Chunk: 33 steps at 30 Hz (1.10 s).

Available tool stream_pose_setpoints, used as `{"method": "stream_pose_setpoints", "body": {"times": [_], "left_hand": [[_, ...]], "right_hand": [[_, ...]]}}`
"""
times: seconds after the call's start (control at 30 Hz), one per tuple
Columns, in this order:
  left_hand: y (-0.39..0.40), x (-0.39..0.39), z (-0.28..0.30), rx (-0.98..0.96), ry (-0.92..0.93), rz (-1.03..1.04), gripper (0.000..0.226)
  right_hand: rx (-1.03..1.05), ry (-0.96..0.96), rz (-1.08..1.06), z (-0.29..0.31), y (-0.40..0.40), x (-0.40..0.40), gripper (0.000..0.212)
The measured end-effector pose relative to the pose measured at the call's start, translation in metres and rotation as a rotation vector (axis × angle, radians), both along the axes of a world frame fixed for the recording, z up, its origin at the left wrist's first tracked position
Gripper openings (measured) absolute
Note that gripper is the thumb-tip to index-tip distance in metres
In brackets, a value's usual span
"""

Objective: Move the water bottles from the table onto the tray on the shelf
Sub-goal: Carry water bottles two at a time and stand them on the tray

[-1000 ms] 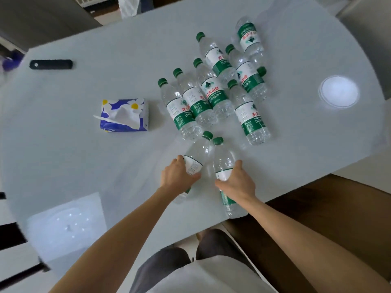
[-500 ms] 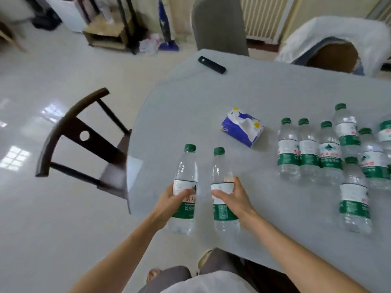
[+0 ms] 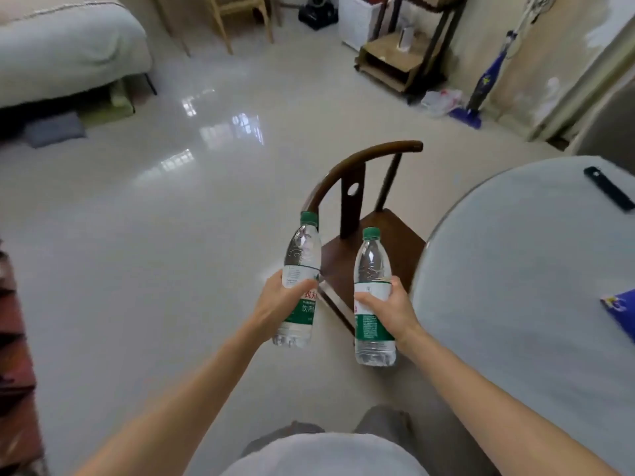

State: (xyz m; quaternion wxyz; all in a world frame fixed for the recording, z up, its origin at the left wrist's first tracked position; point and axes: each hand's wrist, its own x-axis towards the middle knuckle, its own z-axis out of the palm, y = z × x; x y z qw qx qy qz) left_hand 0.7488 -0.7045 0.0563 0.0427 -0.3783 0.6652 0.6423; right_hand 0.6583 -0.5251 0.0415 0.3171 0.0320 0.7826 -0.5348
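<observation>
I carry two clear water bottles with green caps and green-and-white labels, both upright in the air beside the table. My left hand (image 3: 280, 304) grips the left bottle (image 3: 300, 255) around its label. My right hand (image 3: 390, 309) grips the right bottle (image 3: 371, 266) the same way. Both bottles hang above the floor, in front of a dark wooden chair. The grey table (image 3: 522, 286) lies to my right. The other bottles, the tray and its shelf are out of view.
The dark wooden chair (image 3: 360, 180) stands just beyond the bottles, against the table's edge. A black remote (image 3: 608, 192) and a corner of a blue tissue pack (image 3: 622, 309) lie on the table. A low wooden shelf unit (image 3: 395, 60) stands far back; a bed (image 3: 65, 49) at far left.
Both bottles were lifted off the table and carried leftward. My view swung left, away from the table and the remaining bottles, toward the open floor and the chair.
</observation>
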Motion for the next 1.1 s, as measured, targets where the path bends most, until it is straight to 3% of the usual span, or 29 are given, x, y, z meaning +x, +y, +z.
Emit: {"method": "stream_pose_setpoints", "body": {"times": [0.27, 0.4, 0.7, 0.87, 1.03, 1.1], "left_hand": [[-0.169, 0.075, 0.005, 0.017, -0.005, 0.316, 0.025], [-0.244, 0.104, 0.005, 0.02, 0.036, 0.517, 0.02], [-0.457, 0.128, 0.029, -0.096, 0.127, 0.964, 0.027], [-0.568, 0.144, 0.042, -0.118, 0.202, 1.14, 0.031], [-0.691, 0.176, 0.041, -0.156, 0.242, 1.203, 0.022], [-0.748, 0.189, 0.043, -0.186, 0.268, 1.201, 0.027]], "right_hand": [[-0.083, -0.007, 0.319, 0.021, -0.203, 0.014, 0.054], [-0.092, -0.028, 0.498, 0.024, -0.309, 0.017, 0.045], [-0.149, 0.059, 0.961, 0.052, -0.601, 0.018, 0.043], [-0.218, 0.075, 1.069, 0.07, -0.752, 0.039, 0.051], [-0.256, 0.07, 1.127, 0.069, -0.892, 0.078, 0.051], [-0.286, 0.076, 1.125, 0.071, -0.948, 0.093, 0.05]]}}
